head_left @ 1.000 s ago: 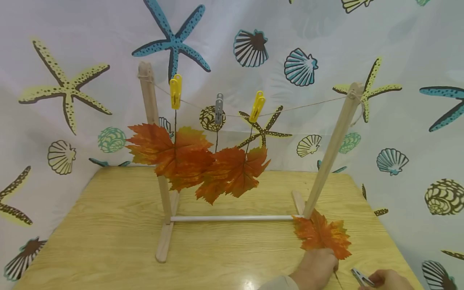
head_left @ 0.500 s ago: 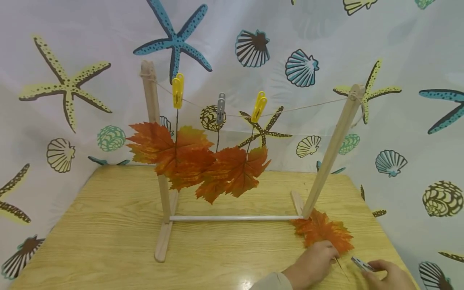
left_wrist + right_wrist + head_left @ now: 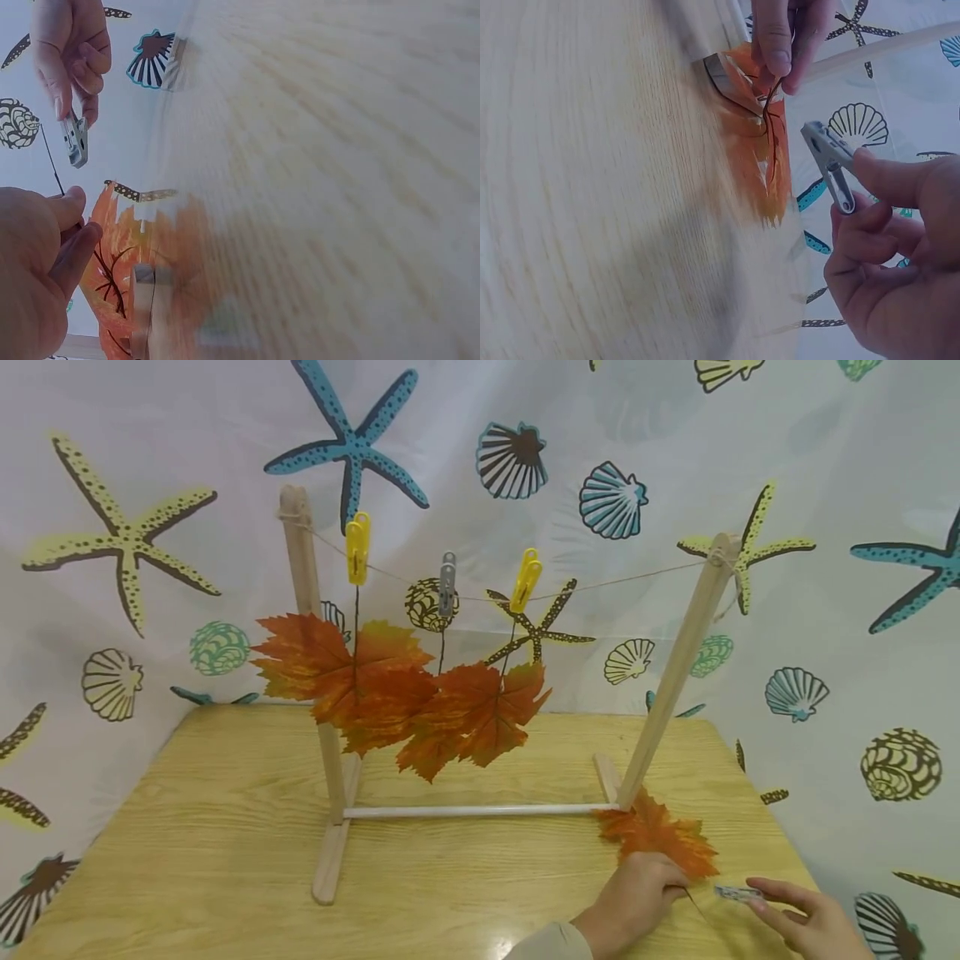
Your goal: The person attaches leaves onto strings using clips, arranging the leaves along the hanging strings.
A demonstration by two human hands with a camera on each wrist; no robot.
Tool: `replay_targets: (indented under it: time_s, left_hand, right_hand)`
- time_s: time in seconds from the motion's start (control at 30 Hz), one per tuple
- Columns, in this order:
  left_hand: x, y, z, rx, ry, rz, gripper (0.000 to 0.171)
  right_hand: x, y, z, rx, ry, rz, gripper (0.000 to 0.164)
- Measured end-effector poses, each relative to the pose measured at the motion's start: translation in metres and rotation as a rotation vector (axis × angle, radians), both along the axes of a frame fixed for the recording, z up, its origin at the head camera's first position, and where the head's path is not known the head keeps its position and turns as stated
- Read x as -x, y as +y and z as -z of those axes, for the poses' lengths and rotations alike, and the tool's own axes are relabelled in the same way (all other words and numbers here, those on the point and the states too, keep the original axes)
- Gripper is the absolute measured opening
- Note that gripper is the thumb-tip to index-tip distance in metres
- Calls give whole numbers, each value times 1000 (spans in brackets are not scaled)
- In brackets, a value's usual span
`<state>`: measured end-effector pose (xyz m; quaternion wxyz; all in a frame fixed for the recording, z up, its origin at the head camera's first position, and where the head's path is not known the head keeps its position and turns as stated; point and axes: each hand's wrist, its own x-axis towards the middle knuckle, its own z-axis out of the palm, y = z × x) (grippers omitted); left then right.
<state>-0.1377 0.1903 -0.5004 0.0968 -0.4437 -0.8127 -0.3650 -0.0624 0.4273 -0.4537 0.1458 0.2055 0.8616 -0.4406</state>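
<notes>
My left hand [image 3: 637, 893] pinches the thin dark stem of an orange artificial maple leaf [image 3: 663, 835], beside the foot of the rack's right post. In the left wrist view the stem [image 3: 52, 161] sticks out past the fingertips. Just to the right, my right hand [image 3: 813, 918] holds a grey clothespin [image 3: 738, 893] between thumb and fingers. The right wrist view shows that clothespin [image 3: 831, 165] with its nose pointing toward the left hand, apart from the stem. Leaves [image 3: 405, 693] hang by their stems from two yellow clothespins [image 3: 357, 550] and a grey clothespin [image 3: 447, 585] on a string.
The string [image 3: 622, 578] runs between two wooden posts [image 3: 678, 668] joined low by a white rod [image 3: 480, 811]. The rack stands on a wood-grain table [image 3: 225, 860]. Behind and beside it hangs a curtain [image 3: 675, 427] printed with starfish and shells.
My right hand has moved up from the table's front edge, turning the grey clothespin flatter. My left hand has shifted slightly up and left, still pinching the stem. The hanging leaves stay put.
</notes>
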Motion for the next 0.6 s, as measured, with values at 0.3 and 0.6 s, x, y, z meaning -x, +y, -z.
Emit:
replay_targets:
  time_s: [0.3,0.6]
  left_hand:
    - [-1,1,-2,-67,39,-31,11]
    - [6,0,-15,-216,111,-177,8]
  right_hand:
    - [-3,4,3,140,4,52,72]
    - [6,1,-14,252,30,66,75]
